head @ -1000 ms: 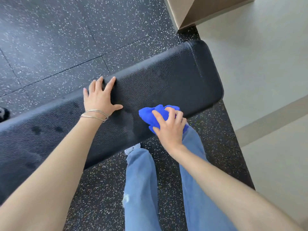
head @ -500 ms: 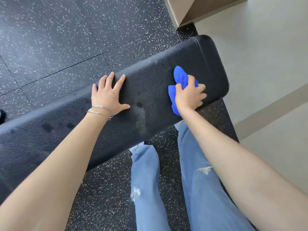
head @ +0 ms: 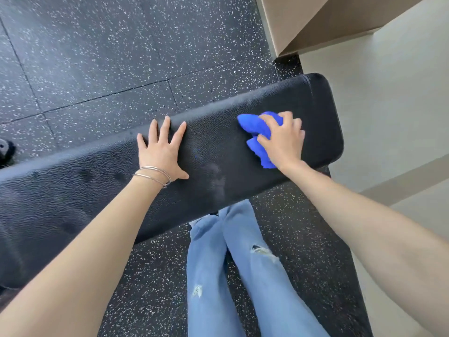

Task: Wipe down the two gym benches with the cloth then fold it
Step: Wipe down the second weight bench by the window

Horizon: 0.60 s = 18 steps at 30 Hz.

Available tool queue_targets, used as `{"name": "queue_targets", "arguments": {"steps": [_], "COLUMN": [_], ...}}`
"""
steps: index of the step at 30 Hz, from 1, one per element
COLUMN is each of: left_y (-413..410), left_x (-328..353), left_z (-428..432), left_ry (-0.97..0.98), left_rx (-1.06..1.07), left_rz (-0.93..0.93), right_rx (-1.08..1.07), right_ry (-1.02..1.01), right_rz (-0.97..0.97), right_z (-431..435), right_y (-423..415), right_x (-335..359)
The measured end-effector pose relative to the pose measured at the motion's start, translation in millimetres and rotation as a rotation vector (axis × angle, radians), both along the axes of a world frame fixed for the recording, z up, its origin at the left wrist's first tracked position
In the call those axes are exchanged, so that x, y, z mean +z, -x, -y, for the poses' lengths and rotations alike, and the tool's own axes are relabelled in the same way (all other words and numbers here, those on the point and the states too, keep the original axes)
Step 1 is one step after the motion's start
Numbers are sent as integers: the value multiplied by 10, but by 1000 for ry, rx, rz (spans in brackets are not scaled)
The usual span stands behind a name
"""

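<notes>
Since the earlier frame the right hand (head: 283, 139) has slid its bunched blue cloth (head: 257, 132) toward the bench (head: 218, 152) end, fingers curled over it; left hand (head: 161, 148) lies flat, fingers spread, empty; wiping seems midway; second bench unseen, folding remains.

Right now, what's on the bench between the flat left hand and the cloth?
In the head view, only bare black bench pad lies between the left hand and the blue cloth; a faint smudge marks it.
</notes>
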<state>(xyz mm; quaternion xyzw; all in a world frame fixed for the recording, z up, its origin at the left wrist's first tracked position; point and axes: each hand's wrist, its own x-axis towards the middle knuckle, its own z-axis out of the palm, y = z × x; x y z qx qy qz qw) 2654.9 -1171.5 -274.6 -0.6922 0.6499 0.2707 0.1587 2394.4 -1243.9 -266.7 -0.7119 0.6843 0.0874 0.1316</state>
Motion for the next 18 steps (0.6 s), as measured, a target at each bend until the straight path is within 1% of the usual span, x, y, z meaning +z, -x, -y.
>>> {"name": "queue_targets", "arguments": {"steps": [2,3,4,5,6,7,11,14,15,17,18], "left_y": [24,29,26,23,22,24,37,70,80,91,93], "left_x": [-32,-45,-54,-62,-72,-81,-60,-30,-24,-20,-19], "left_z": [-9,-11,-16,-22,-26,-27,-18,-16,-12,4,12], "left_ry": [0,5,9,12,19,26,17,-29,-42,-62,-71], "left_rx": [21,29,36,40,44,49,79,116,121,110,99], "left_rz": [3,2,3,6,8,12,46,82,93,110,116], "right_rx": [-438,-595,-670,-660,-583,-462,35,342,487,785,838], "right_ry": [46,54,52,54,67,81,52,-45,-63,-81,-70], "right_rz": [56,75,70,34,-7,-35,-46,-41,-37,-89,-119], "right_z": [286,389,433,412,344,243,-67,116,227,479,617], "right_y": [39,-24,-144,-288,-422,-545,-744,-515,-394,-110,39], "right_x": [-76,-94,-103,-117,-142,-151,-133,-55,-21,42,68]}}
